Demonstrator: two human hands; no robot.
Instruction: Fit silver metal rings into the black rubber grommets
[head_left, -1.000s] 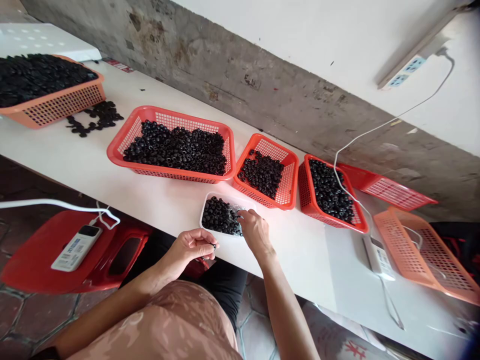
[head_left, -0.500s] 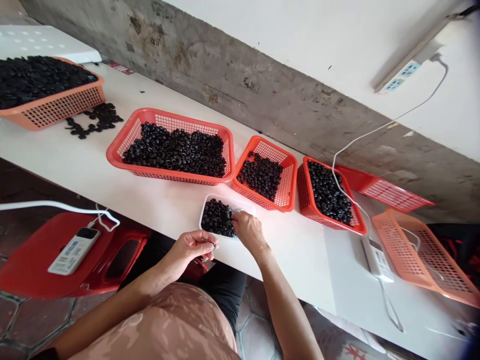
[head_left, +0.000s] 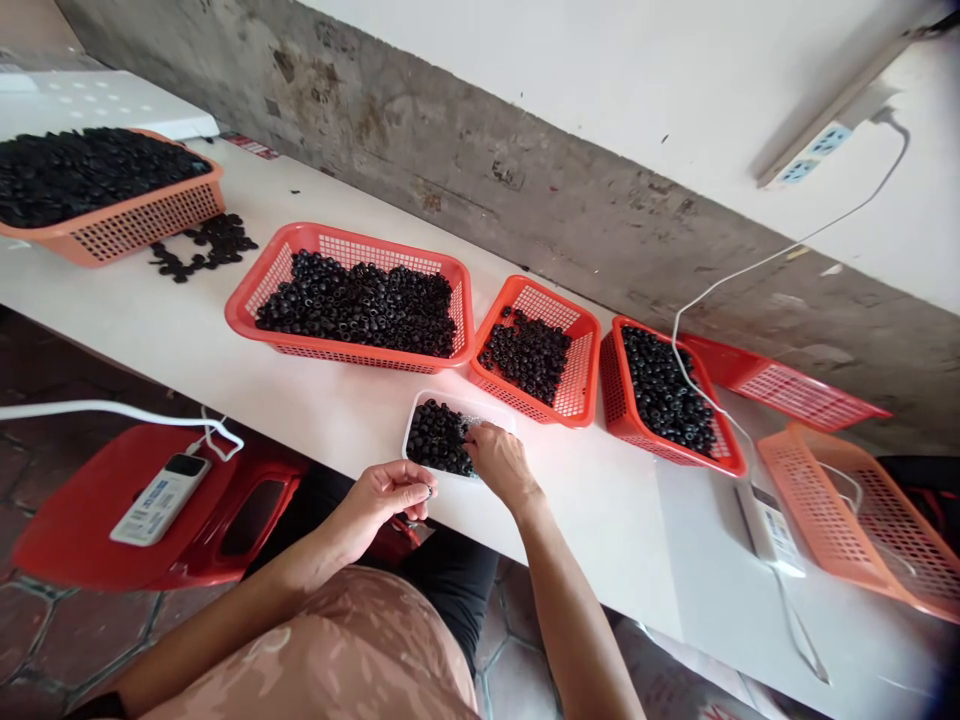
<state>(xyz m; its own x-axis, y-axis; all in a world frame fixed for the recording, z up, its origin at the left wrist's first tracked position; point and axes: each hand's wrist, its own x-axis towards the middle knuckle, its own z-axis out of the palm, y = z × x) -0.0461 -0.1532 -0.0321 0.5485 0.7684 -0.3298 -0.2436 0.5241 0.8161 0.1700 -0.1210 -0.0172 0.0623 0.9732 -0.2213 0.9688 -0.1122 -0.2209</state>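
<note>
My left hand (head_left: 395, 493) is in front of the table edge, thumb and fingers pinched on a small dark ring-like part (head_left: 430, 492). My right hand (head_left: 498, 458) reaches into a shallow white plastic box (head_left: 406, 420), its fingers closed among the contents. Small black parts (head_left: 439, 436) fill the left of that box, and tiny shiny silver pieces (head_left: 472, 415) lie toward its right. What the right fingertips grip, if anything, is hidden. Just behind the box stands a red basket (head_left: 589, 330) partly filled with small black rings (head_left: 529, 355).
A larger red basket (head_left: 352, 240) of black rings stands left, another red basket (head_left: 731, 445) right. At far left is an orange basket (head_left: 142, 225) heaped with black pieces, loose ones (head_left: 214, 240) beside it. A white cable (head_left: 679, 320) crosses the right basket. A red stool (head_left: 67, 520) holds a power bank (head_left: 160, 498).
The view has shifted slightly, so the table and baskets sit a little further right and lower. Both hands keep nearly the same pose, the right still in the white box.
</note>
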